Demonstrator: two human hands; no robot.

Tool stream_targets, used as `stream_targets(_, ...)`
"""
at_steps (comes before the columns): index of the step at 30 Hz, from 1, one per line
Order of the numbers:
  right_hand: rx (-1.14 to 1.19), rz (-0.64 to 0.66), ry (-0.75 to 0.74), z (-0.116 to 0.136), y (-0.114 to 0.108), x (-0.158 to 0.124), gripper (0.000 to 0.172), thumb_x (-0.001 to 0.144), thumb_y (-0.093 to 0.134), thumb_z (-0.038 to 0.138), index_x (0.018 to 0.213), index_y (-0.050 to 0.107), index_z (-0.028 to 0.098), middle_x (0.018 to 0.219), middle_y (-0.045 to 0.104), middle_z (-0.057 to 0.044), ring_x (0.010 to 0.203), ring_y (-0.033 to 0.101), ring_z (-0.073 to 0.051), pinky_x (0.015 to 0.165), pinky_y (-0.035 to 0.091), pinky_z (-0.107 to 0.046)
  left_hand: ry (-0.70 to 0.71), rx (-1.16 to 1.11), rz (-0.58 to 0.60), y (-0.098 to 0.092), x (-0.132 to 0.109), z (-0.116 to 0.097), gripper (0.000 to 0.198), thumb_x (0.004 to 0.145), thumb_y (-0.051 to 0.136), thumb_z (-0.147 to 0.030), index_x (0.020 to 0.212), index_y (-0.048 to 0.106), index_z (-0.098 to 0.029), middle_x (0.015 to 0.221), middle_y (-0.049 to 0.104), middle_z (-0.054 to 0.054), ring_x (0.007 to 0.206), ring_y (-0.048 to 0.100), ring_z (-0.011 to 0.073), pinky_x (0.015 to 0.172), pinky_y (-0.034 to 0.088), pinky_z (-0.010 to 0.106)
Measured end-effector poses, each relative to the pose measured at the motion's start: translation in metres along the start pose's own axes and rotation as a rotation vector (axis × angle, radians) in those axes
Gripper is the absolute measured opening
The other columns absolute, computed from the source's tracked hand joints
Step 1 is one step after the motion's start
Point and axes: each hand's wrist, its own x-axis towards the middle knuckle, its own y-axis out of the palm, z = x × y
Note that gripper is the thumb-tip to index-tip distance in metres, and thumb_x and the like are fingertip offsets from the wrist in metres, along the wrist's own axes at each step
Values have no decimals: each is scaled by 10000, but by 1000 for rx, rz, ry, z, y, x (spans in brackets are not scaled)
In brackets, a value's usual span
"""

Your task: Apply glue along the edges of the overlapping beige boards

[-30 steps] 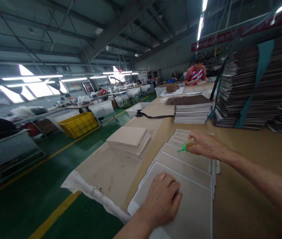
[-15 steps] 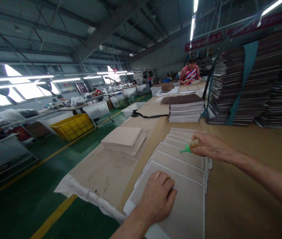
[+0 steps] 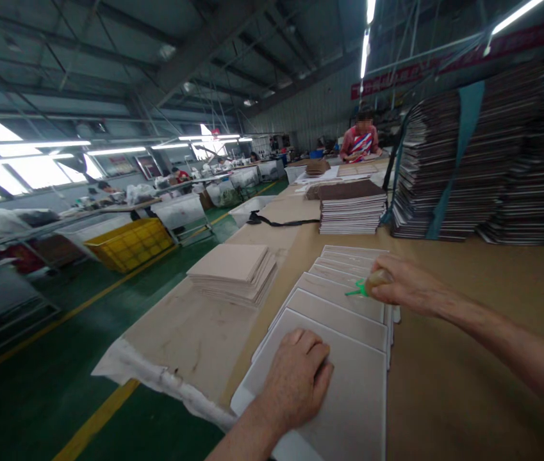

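Several fanned boards [image 3: 343, 323] lay at five o'clock; the right hand [image 3: 402, 282] gripped a bottle [image 3: 379, 278], whose green nozzle [image 3: 358, 289] had slid toward three o'clock, apparently crossing one board. The left hand [image 3: 296, 379] stayed flat, grasping nothing, on the nearest.

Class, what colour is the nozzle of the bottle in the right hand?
Bright green; the nozzle shows best in the head view.

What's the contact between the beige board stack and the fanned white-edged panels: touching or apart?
Apart. The head view shows a strip of brown table covering between the beige board stack and the fanned panels.
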Motion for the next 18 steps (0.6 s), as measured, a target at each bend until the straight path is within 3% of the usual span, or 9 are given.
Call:
stream_targets(4, -3, -11, -21, 26, 13, 18, 211, 928, 713, 342, 1026, 619, 180, 928, 608, -12, 769, 547, -169, 703, 442, -306, 3, 12, -2, 1, 0, 1, 124, 963, 625, -195, 1067, 685, -165, 1067, 675, 92, 1024, 573, 283, 927, 503, 479)
stream_targets(7, 11, -3, -35, 29, 15, 22, 207, 935, 713, 346, 1010, 614, 181, 930, 605, -12, 772, 546, -166, 701, 447, -303, 6, 18, -4, 1, -1, 1, 133, 965, 623, -201, 1077, 685, -165, 1071, 674, 93, 1015, 574, 280, 915, 506, 472)
stream_targets(11, 31, 19, -10, 7, 4, 6, 196, 870, 693, 331, 977, 606, 192, 880, 616, -9, 729, 554, -171, 649, 412, -298, 9, 10, -4, 1, -1, 1, 122, 959, 630, -202, 1064, 682, -169, 1067, 672, 89, 1014, 574, 280, 916, 508, 474)
stream_targets(18, 102, 14, 60, -34, -20, -35, 277, 731, 573, 478, 868, 586, 236, 814, 640, -38, 713, 608, -232, 611, 419, -353, 19, -6, -16, 2, 0, 2, 120, 977, 600, -200, 1066, 677, -175, 1058, 663, 90, 1022, 567, 285, 927, 502, 490)
